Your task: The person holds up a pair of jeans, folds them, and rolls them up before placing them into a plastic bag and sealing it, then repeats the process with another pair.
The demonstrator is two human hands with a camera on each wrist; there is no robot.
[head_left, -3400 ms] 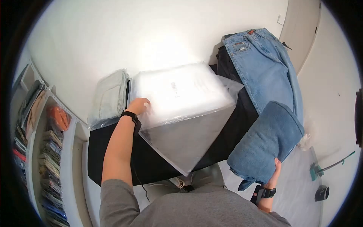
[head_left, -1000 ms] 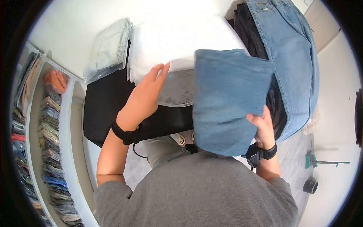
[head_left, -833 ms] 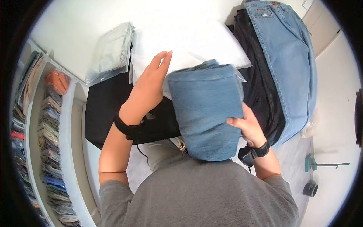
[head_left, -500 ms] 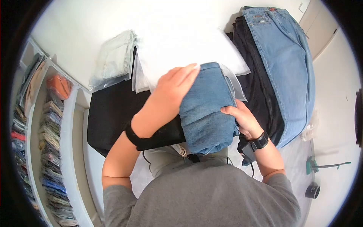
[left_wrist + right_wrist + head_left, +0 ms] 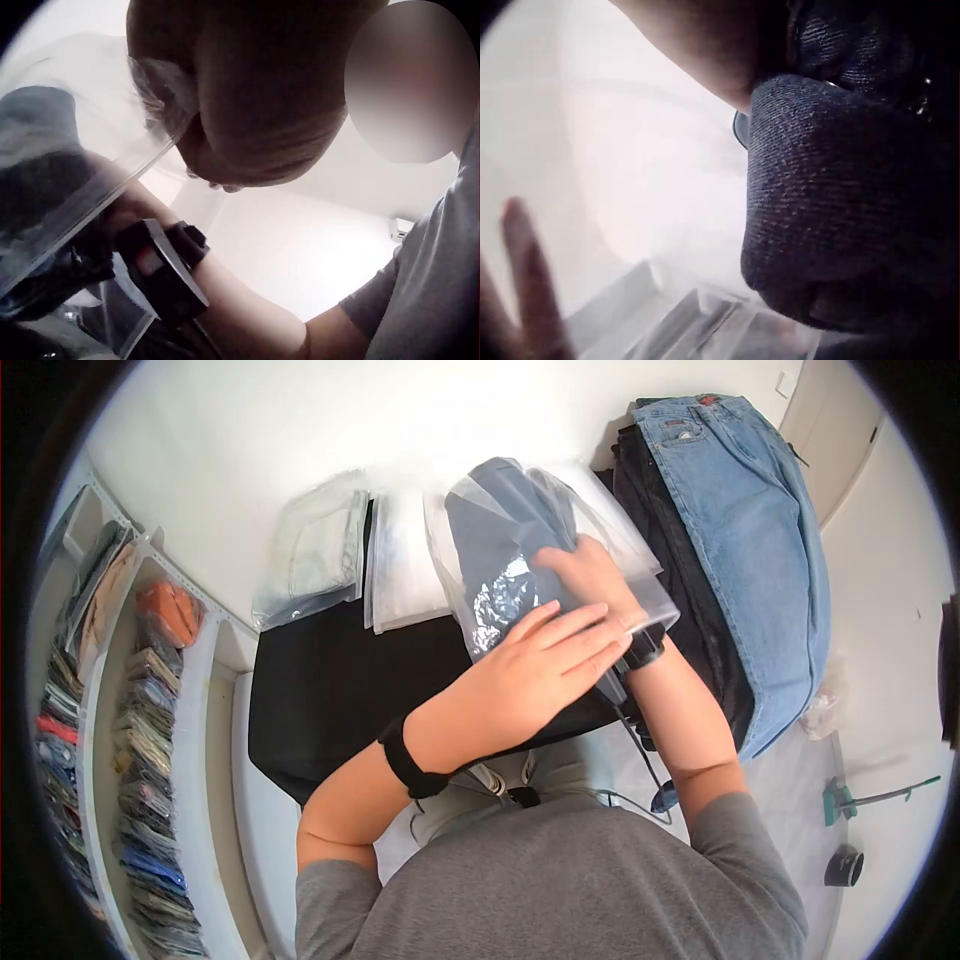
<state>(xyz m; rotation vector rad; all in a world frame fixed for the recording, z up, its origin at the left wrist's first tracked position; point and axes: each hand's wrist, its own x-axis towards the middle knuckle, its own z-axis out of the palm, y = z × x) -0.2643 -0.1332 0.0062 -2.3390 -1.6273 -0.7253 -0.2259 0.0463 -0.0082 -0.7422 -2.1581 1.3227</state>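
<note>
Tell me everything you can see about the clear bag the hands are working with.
The clear bag looks like thin, glossy plastic, creased and catching bright glare. Folded blue denim lies inside, showing through it. Its mouth faces the person, its edge crossing near the right wrist. The right hand reaches inside, thumb on the denim; the left hand holds the near edge. It's above the black surface. Whether it has a seal is unclear.

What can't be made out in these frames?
- Right hand: fingertips hidden behind the denim, head view.
- Left hand: thumb hidden beneath the hand, head view.
- Clear bag: cut off by left edge, left wrist view.
- Light-blue jeans: label wording too small, head view.
- Shelved garments: cut off by bottom edge, head view.
</note>
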